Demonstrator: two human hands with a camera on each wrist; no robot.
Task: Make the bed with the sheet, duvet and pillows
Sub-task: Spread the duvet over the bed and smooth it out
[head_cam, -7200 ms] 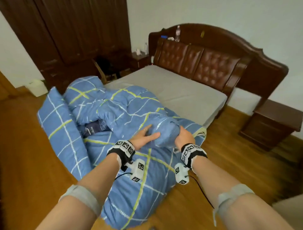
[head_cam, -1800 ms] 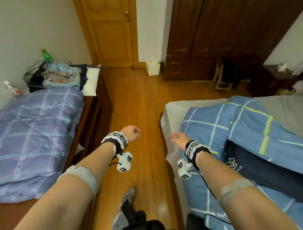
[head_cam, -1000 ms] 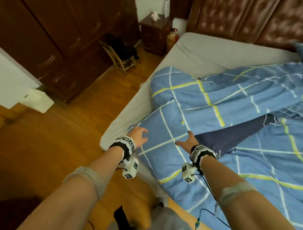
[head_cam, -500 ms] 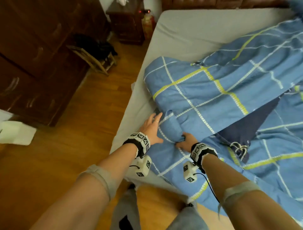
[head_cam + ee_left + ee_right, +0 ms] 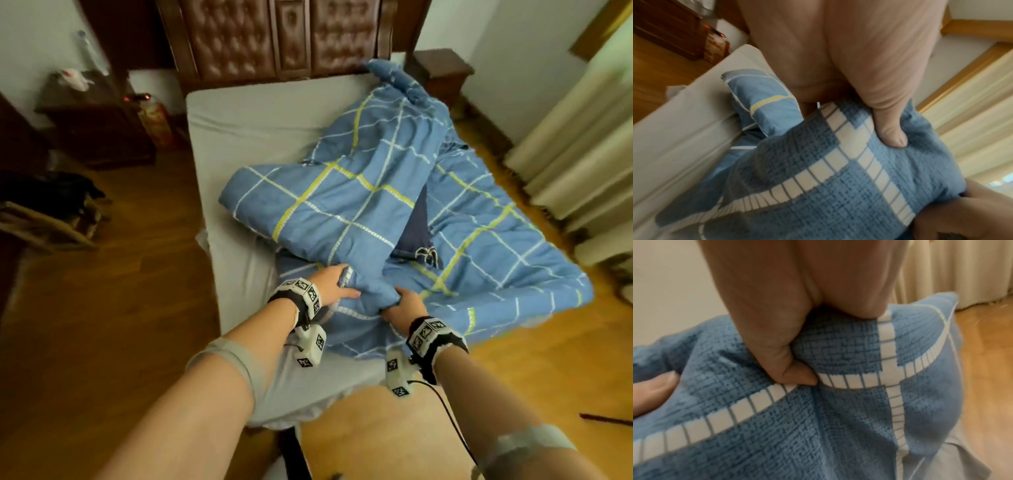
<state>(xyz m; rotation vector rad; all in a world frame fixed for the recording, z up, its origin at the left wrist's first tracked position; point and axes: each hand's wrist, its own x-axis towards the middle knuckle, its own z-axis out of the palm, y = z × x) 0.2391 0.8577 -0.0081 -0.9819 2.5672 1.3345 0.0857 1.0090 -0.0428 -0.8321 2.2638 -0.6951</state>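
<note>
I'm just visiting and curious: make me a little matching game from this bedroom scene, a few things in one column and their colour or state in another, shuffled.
Things:
1. duvet
2. sheet
3. headboard
4. hands, left hand and right hand

States:
A. brown, tufted
B. gripping a bunched fold of fabric
C. plain grey, spread flat on the mattress
D. blue checked, crumpled

Pairs: 1-D, 2-C, 3-A, 4-B
</note>
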